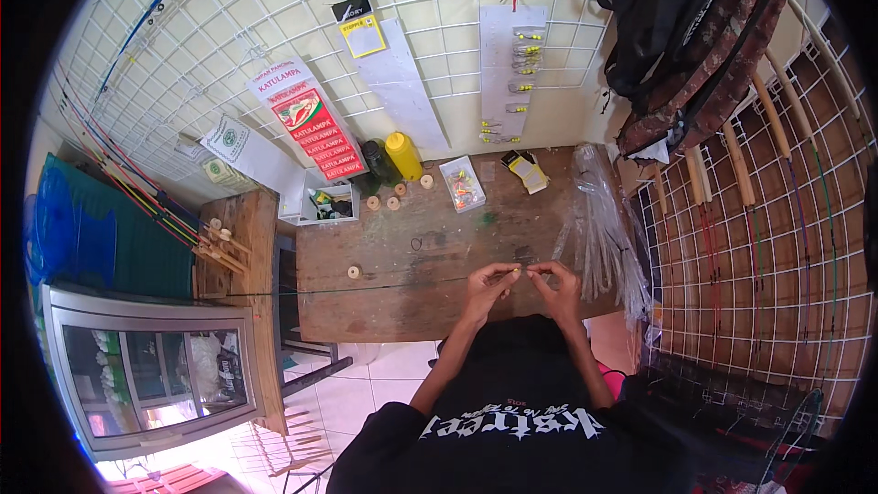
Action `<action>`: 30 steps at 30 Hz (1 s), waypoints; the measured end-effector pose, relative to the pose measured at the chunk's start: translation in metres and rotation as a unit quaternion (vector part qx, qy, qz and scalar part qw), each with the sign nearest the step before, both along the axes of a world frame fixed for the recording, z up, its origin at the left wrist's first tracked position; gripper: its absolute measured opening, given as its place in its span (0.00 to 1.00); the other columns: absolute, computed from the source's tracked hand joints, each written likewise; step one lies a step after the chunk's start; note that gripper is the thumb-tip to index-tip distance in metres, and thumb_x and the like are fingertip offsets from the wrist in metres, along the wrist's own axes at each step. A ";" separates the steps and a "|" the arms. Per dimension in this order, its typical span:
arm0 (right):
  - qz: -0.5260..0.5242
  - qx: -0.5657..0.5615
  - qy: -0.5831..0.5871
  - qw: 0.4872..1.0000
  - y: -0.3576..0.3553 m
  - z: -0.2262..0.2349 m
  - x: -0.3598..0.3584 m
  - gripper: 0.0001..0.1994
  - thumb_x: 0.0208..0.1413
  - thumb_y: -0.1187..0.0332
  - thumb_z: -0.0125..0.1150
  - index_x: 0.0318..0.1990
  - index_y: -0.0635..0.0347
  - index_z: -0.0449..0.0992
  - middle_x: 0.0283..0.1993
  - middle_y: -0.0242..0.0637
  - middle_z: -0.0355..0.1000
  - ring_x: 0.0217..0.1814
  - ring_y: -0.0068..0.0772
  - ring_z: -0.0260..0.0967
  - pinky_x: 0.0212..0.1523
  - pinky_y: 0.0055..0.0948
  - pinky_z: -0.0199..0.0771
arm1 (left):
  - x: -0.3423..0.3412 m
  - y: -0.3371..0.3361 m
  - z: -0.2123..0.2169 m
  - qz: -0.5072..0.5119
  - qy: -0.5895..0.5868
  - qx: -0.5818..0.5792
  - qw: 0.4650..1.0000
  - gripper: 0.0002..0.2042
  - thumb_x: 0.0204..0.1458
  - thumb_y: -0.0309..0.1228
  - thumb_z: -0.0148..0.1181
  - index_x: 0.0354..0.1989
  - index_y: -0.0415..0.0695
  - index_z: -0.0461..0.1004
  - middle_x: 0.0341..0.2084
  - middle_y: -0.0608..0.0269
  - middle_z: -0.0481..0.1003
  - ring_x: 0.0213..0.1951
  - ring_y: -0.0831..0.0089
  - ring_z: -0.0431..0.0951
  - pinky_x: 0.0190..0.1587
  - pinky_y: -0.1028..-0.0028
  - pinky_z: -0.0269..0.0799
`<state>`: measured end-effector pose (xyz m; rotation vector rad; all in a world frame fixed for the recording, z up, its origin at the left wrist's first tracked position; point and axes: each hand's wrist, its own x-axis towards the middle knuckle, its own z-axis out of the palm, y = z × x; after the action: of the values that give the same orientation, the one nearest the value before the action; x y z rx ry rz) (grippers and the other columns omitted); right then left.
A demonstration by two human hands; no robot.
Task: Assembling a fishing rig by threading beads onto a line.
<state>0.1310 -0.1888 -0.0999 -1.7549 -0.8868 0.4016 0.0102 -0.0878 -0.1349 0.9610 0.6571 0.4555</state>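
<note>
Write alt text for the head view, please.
Both hands, left hand and right hand, pinch something tiny together above a worn wooden table. A thin rod runs left from them; a yellow bottle and clear plastic sleeves lie beyond.

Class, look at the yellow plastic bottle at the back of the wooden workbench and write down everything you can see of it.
The yellow plastic bottle stands upright at the far edge of the worn wooden workbench, close to the white wire grid wall. It is plain, opaque yellow with a rounded top of the same colour. A dark green bottle stands right beside it on its left; whether they touch cannot be told. Small round wooden spools lie in front of it. Neither hand is near it.
</note>
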 end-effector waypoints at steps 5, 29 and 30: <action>0.003 -0.019 0.026 0.999 0.006 0.005 -0.010 0.06 0.45 0.74 0.65 0.32 0.63 0.78 0.31 0.37 0.76 0.35 0.27 0.73 0.39 0.26 0.70 | -0.006 0.006 -0.001 0.004 -0.006 0.008 1.000 0.10 0.49 0.26 0.63 0.40 0.37 0.75 0.31 0.65 0.76 0.25 0.83 0.70 0.26 0.83 0.63; 0.006 -0.009 -0.002 1.000 0.021 0.005 -0.022 0.06 0.45 0.73 0.63 0.31 0.65 0.75 0.29 0.39 0.75 0.35 0.30 0.74 0.38 0.28 0.70 | -0.011 0.025 -0.010 -0.001 -0.108 -0.053 0.993 0.07 0.46 0.19 0.62 0.34 0.35 0.73 0.31 0.54 0.77 0.35 0.70 0.78 0.42 0.73 0.74; 0.005 -0.005 0.002 1.000 0.022 0.005 -0.022 0.06 0.45 0.73 0.64 0.30 0.66 0.75 0.29 0.39 0.75 0.35 0.30 0.74 0.37 0.28 0.70 | -0.010 0.025 -0.010 0.000 -0.109 -0.054 0.993 0.07 0.46 0.19 0.62 0.34 0.35 0.73 0.31 0.54 0.77 0.35 0.70 0.78 0.42 0.73 0.74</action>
<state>0.1094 -0.1672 -0.0945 -1.7589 -0.8920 0.4171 -0.0003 -0.0628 -0.1451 0.7951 0.4790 0.5123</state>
